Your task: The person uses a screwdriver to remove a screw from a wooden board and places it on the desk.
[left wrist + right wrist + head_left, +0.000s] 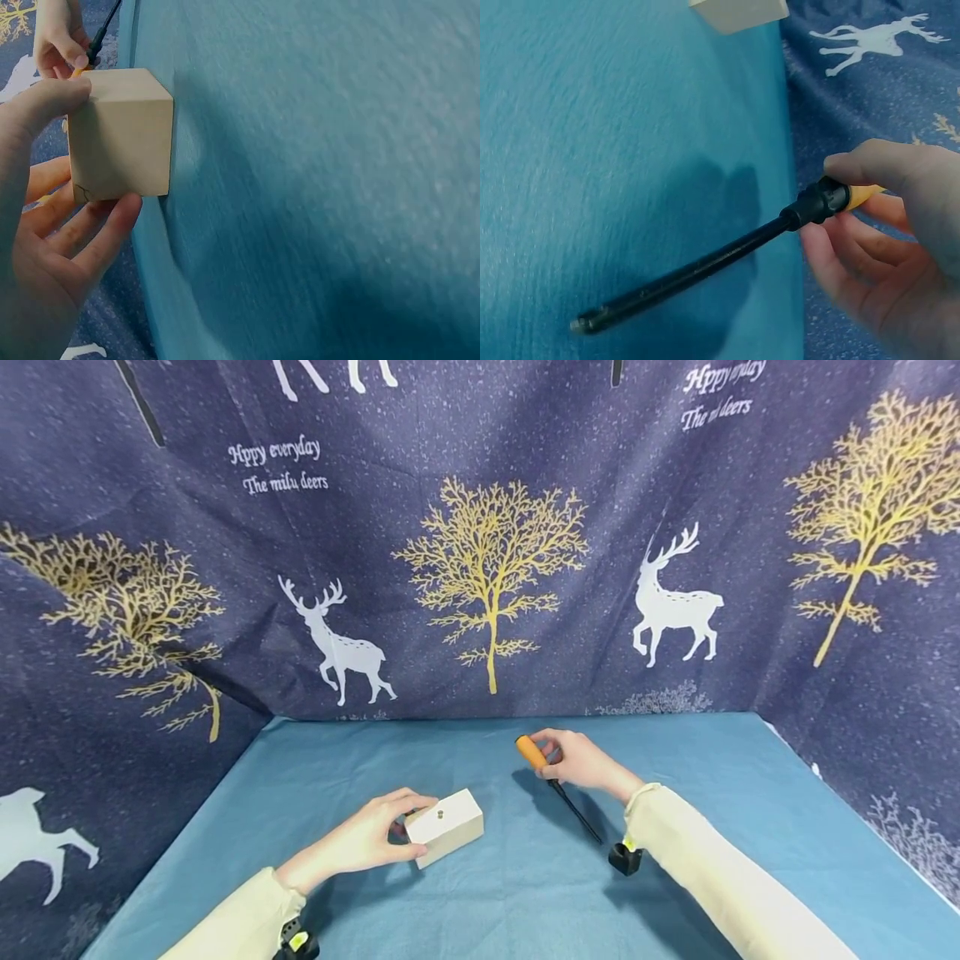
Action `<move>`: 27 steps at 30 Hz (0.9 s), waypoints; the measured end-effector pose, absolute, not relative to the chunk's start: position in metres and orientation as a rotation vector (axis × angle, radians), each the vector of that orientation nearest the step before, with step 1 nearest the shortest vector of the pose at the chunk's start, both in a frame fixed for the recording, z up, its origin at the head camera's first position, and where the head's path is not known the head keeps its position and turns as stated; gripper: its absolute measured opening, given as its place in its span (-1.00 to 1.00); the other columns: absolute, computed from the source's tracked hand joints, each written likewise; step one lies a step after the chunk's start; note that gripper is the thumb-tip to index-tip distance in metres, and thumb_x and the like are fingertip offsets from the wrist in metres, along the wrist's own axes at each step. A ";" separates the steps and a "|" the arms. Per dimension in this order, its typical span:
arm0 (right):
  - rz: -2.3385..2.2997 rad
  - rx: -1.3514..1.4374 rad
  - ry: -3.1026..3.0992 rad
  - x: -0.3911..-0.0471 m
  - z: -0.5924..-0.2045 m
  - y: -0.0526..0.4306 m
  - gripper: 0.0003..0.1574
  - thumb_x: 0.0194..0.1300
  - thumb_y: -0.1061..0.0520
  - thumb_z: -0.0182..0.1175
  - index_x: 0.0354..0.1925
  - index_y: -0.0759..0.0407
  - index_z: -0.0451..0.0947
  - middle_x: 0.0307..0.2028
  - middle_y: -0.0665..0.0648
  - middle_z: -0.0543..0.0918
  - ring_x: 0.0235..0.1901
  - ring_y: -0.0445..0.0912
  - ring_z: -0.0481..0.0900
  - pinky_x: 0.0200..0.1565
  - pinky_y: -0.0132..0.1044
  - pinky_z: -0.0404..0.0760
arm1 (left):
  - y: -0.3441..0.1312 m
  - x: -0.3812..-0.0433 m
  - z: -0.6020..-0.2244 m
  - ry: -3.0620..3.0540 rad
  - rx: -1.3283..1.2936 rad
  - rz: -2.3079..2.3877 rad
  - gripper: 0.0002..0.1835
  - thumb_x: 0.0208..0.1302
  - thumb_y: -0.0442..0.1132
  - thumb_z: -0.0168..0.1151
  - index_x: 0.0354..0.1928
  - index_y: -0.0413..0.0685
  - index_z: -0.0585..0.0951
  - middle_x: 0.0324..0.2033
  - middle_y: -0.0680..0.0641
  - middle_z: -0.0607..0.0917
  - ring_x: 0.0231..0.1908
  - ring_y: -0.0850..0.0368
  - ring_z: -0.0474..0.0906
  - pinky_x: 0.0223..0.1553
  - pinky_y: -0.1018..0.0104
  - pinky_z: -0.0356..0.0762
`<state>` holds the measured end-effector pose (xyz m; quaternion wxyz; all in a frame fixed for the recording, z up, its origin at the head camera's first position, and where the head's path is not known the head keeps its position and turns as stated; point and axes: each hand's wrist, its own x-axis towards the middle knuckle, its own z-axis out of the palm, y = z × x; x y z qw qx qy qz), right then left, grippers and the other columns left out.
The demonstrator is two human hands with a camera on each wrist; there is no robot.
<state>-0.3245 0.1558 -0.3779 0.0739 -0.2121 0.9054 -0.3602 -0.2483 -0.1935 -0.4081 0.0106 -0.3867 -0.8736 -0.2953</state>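
A pale wooden block sits at the middle of the cloth, with a small round metal screw head showing on its top. My left hand grips the block's left end between thumb and fingers. In the left wrist view the thumb presses one edge of the block and the fingers the opposite one. My right hand holds a screwdriver by its orange handle, right of the block and apart from it. Its black shaft points toward me and to the right, tip near the cloth.
Blue cloth covers the table. Behind it hangs a dark blue curtain printed with deer and golden trees. A small black wrist camera hangs below the right sleeve, another below the left.
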 end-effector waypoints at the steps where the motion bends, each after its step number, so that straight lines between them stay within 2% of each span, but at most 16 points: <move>1: -1.091 -0.650 2.723 -0.324 -0.376 0.156 -0.31 0.14 0.17 0.30 0.24 0.10 0.36 -0.22 0.12 0.62 -0.43 -0.17 0.61 -0.40 -0.15 0.66 | -0.193 -0.248 -0.408 -2.727 -1.213 -0.925 -0.40 0.13 -0.03 0.33 0.22 0.03 0.44 0.03 0.07 0.53 -0.11 0.24 0.52 -0.30 0.47 0.61; 7: -1.167 -0.723 2.724 -0.320 -0.368 0.159 -0.32 0.15 0.20 0.29 0.24 0.14 0.35 -0.30 0.11 0.69 -0.50 -0.15 0.60 -0.44 -0.21 0.63 | -0.188 -0.250 -0.407 -2.744 -1.232 -0.952 -0.43 0.15 -0.07 0.31 0.22 0.02 0.44 0.02 0.03 0.55 -0.09 0.19 0.53 -0.27 0.44 0.63; 12: -1.179 -0.774 2.746 -0.311 -0.359 0.160 -0.34 0.15 0.17 0.30 0.21 0.11 0.36 -0.28 0.09 0.68 -0.38 -0.16 0.61 -0.40 -0.32 0.61 | -0.185 -0.251 -0.407 -2.771 -1.224 -0.988 -0.44 0.15 -0.11 0.32 0.21 0.04 0.45 0.02 0.03 0.56 -0.08 0.18 0.52 -0.25 0.41 0.63; 23: -1.275 -0.792 2.750 -0.297 -0.336 0.163 -0.42 0.17 0.08 0.30 0.15 0.06 0.40 -0.25 0.10 0.66 -0.30 -0.10 0.62 -0.35 -0.30 0.65 | -0.170 -0.250 -0.402 -2.806 -1.235 -1.007 -0.43 0.12 -0.16 0.33 0.21 0.06 0.45 0.06 0.03 0.55 -0.03 0.15 0.52 -0.19 0.36 0.64; 27: -1.308 -0.812 2.752 -0.293 -0.332 0.163 -0.44 0.18 0.04 0.29 0.14 0.05 0.40 -0.25 0.09 0.66 -0.32 -0.12 0.64 -0.33 -0.24 0.67 | -0.166 -0.251 -0.404 -2.798 -1.243 -1.018 -0.41 0.10 -0.15 0.35 0.21 -0.02 0.46 0.09 -0.02 0.56 -0.01 0.12 0.52 -0.20 0.40 0.63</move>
